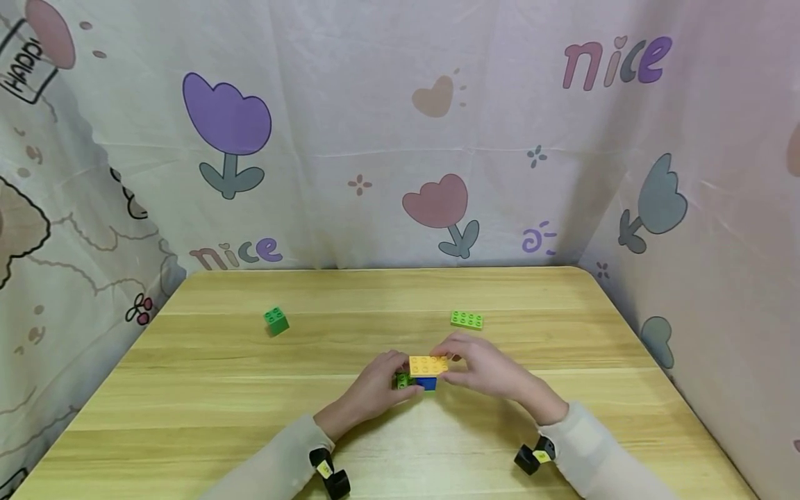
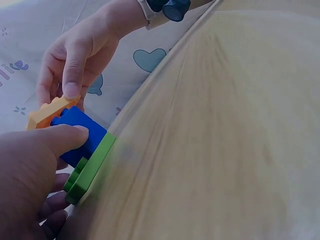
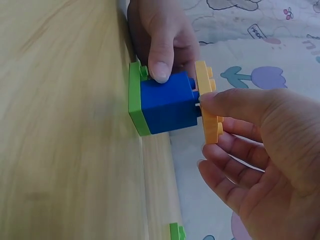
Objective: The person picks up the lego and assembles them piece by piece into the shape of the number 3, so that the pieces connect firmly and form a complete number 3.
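Observation:
In the head view, a yellow building brick [image 1: 428,366], flat and studded, sits over a blue brick [image 1: 426,383]. Thumb and fingers of my right hand [image 1: 487,368] pinch its right end. The right wrist view shows the yellow piece slightly tilted, with blue studs and a narrow gap between the two. My left hand [image 1: 373,384] grips the blue brick [image 3: 169,105], its thumb pressing on the side. Under the blue brick lies a flat light-green brick [image 3: 135,97], with some of its studs exposed on the left-hand side. Its underside meets the tabletop.
Toward the back left of the wooden table [image 1: 187,410] stands a small green brick [image 1: 276,321]. A flat light-green brick [image 1: 467,319] lies beyond my right hand. A patterned curtain [image 1: 350,90] hangs behind the table's far edge and along its sides.

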Demonstrator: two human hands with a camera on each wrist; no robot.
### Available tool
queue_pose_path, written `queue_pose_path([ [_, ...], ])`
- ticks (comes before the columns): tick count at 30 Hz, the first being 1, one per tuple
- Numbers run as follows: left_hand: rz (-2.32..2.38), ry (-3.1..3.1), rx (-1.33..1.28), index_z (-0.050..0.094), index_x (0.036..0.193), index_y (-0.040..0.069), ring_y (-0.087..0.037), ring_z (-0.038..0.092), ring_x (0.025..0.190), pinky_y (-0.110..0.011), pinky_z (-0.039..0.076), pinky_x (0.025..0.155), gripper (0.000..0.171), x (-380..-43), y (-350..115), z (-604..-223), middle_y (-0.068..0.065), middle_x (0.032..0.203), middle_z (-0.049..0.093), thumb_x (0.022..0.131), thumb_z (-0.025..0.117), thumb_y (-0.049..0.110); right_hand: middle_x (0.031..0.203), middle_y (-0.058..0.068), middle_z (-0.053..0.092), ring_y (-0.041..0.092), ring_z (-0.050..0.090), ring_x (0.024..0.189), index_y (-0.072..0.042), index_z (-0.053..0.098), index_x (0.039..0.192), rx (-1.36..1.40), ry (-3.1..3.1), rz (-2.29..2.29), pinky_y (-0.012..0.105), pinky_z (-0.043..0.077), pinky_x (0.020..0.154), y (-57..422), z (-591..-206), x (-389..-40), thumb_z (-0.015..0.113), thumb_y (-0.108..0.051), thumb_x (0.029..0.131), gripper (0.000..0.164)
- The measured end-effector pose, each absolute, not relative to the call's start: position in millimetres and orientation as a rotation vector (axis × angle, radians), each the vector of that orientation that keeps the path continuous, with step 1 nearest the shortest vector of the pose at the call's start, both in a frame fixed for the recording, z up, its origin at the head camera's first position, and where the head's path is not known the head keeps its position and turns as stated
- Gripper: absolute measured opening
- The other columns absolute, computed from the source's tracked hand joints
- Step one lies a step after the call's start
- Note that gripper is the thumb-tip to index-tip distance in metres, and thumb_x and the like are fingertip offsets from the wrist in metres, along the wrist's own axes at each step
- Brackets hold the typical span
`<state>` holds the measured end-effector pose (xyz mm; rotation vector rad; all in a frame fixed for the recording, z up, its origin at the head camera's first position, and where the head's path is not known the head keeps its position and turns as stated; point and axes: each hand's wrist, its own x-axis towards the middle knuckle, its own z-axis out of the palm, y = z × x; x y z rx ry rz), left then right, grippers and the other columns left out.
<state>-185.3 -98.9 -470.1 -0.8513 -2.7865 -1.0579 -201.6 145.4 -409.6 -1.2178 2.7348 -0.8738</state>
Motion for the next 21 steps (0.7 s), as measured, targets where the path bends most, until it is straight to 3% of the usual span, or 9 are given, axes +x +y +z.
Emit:
queue_pose_path([
  [4, -1.136, -2.758, -0.854, 0.062, 0.120, 0.014, -0.010, 0.053, 0.089, -0.028, 0.049, 0.075, 0.044, -187, -100, -472, 0.003, 0.108, 0.058, 0.087, 0.074, 0.041, 0.111, -0.006, 0.063, 0.012, 0.059, 0.095, -0.013, 0.068, 0.119, -1.218, 2.743, -0.841, 0.034, 0.052, 0.082, 142, -409, -201, 0.076, -0.018, 0.087, 0.034],
  [21, -1.247, -2.715, -0.831, 0.065, 0.116, 0.016, -0.008, 0.051, 0.082, -0.024, 0.045, 0.069, 0.041, -189, -100, -474, 0.006, 0.107, 0.059, 0.085, 0.076, 0.040, 0.109, -0.005, 0.063, 0.009, 0.058, 0.099, -0.013, 0.069, 0.117, -1.314, 2.749, -0.754, 0.031, 0.050, 0.085, 132, -403, -204, 0.077, -0.023, 0.086, 0.033],
])
